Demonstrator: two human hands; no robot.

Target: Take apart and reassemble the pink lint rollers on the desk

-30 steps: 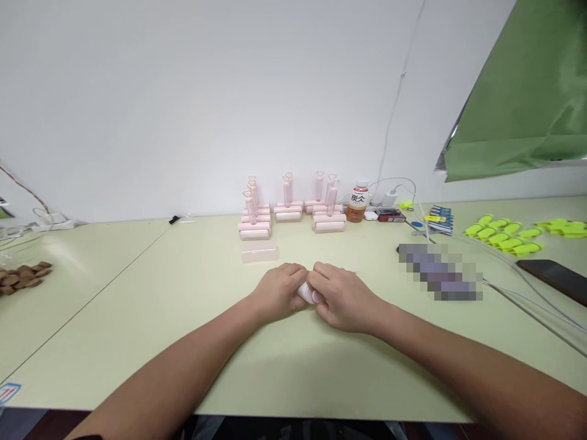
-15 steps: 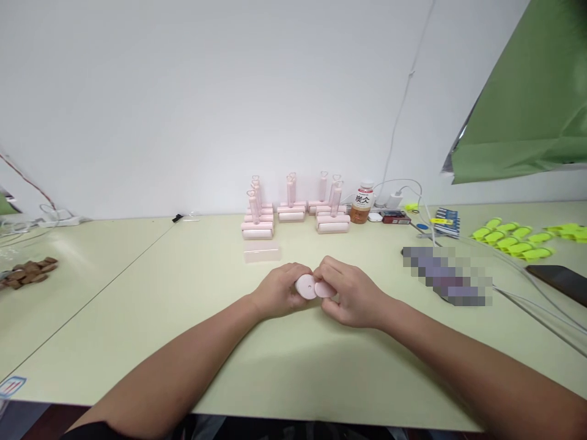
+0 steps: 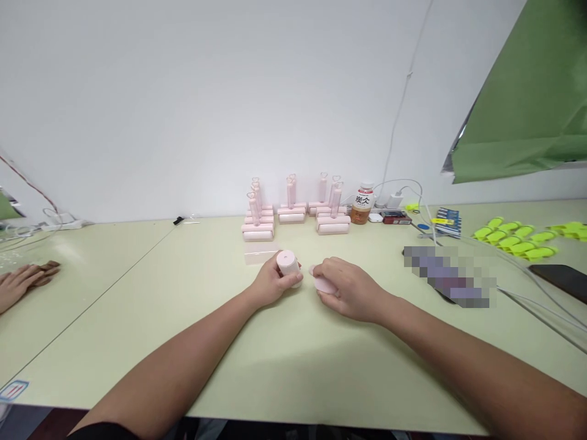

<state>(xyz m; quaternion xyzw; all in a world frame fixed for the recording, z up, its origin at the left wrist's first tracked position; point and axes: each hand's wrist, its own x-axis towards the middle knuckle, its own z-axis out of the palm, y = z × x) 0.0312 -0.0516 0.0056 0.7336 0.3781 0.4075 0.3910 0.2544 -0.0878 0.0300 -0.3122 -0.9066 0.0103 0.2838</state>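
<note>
Head view, looking forward and down over a pale green table (image 3: pixel 293 366) set against a white wall. Both of the person's bare forearms reach in from the near edge and meet near the middle of the table.

The left hand (image 3: pixel 275 284) is closed around a small pink roll (image 3: pixel 288 266), held upright so its flat round end faces up. Just right of the roll, not touching it, the right hand (image 3: pixel 346 287) grips a flat pink cap (image 3: pixel 323 285) between thumb and fingers (only its edge shows under the fingers). Both hands rest low, at or just above the table; contact cannot be told.

Just behind the roll lies a clear flat sleeve (image 3: pixel 260 255). Farther behind the roll, against the wall, stand pink rollers (image 3: pixel 293 214) in three clusters, handles pointing up. Right of them, still behind the roll, is a bottle (image 3: pixel 362 203) with an orange-brown drink, then chargers and white cables (image 3: pixel 413 195).

Well to the right of the roll lie yellow-green clips (image 3: pixel 513 238) and a dark phone (image 3: pixel 562 278). A green sheet (image 3: pixel 527 104) hangs above them.

Far left of the roll, another person's hand (image 3: pixel 18 284) rests on the table at the frame edge.
</note>
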